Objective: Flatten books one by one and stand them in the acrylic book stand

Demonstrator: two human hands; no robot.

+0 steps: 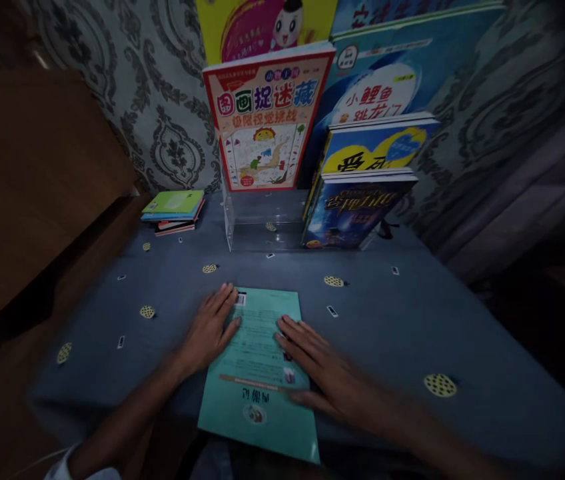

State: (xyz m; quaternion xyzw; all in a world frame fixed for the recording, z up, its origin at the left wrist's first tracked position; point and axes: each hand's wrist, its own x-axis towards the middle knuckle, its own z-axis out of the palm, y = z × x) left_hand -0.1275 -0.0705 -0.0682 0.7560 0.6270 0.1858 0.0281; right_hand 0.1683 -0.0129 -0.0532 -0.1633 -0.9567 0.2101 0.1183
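Note:
A green book (262, 333) lies flat near the front edge of the table, its printed title upside down to me and a barcode at its far left corner. My left hand (214, 327) rests along the book's left edge, fingers stretched out and touching the cover. On the right side of the cover lies my right hand (315, 367), fingers extended and slightly apart. Neither hand grips anything. The book's near edge reaches over the table's front edge.
A clear acrylic stand (227, 230) at the back holds several upright books, among them a red-bordered picture book (265, 127) and a dark blue book (357, 210). A small stack of books (175, 205) lies at the back left. Beneath is a grey-blue tablecloth (387, 333).

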